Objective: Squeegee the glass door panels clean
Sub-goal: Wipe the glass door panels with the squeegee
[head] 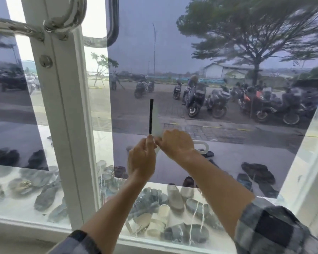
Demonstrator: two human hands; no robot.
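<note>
against the glass door (209, 153), both hands (141, 160) grip squeegee (154, 120).

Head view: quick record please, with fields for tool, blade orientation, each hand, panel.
tool: squeegee, white body, black blade
blade: upright, black edge on the left, in front of the right glass panel
left hand: fingers pinch the squeegee's lower end
right hand: grips the handle; handle loop sticks out right
panel: drip streaks low on the glass
frame: white door frame left of the tool

White squeegee (156, 123), black blade (151, 116) upright; tinted glass door panel (209, 43) behind it.
</note>
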